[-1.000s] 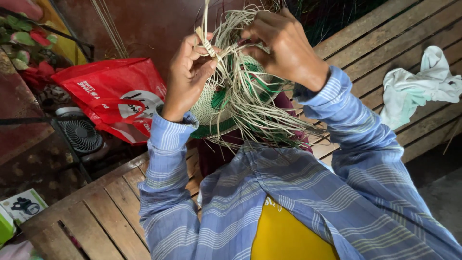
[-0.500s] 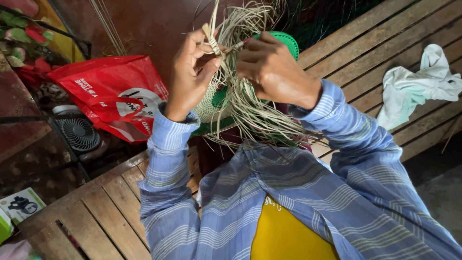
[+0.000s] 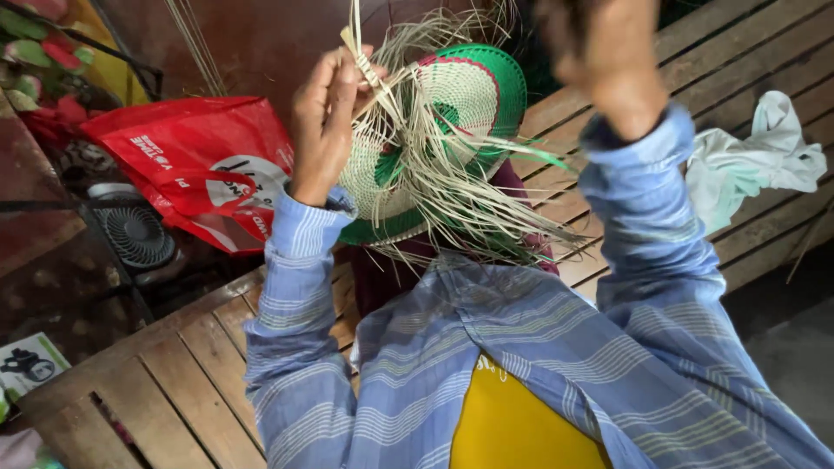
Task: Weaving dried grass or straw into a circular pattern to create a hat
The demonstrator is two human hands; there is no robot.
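Half-woven basket (image 3: 452, 130), green and pale with loose strands, held up above wooden bench (image 3: 174, 382). Left hand (image 3: 326, 122) pinching strands at basket's left edge. Right hand (image 3: 608, 52) raised right of basket, blurred, grip unclear. Red bag (image 3: 195, 165) left of basket; white cloth (image 3: 756, 161) right.

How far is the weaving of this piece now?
Done: the woven round, cream with green and red rings, looks tight. In hand: the left hand pinches strips at its edge; the right hand is raised and blurred. Left: many loose strands hang unwoven.
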